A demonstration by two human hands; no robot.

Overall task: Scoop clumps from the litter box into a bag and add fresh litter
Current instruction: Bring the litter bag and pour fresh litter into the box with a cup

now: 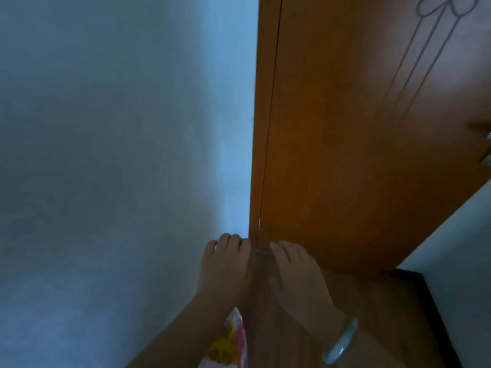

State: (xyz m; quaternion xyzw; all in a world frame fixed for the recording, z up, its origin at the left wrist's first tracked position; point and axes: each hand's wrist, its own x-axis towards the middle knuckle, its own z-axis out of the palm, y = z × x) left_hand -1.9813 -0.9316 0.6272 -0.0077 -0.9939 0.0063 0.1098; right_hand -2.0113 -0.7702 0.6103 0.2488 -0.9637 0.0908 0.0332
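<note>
My left hand (225,264) and my right hand (295,272) are raised side by side low in the frame, in front of the spot where the wall meets the door. A faint, see-through plastic bag (261,264) stretches between them, its top edge running from fingertip to fingertip. The left fingers curl over that edge and the right fingers and thumb pinch it. A white bag with yellow and red print (229,341) shows below my left forearm; how it is held is hidden. No litter box or scoop is in view.
A pale blue-grey wall (119,155) fills the left half. An orange-brown wooden door (345,142) with a carved line pattern stands on the right, its metal handle (487,150) at the frame's edge. A pale green bangle (341,341) sits on my right wrist.
</note>
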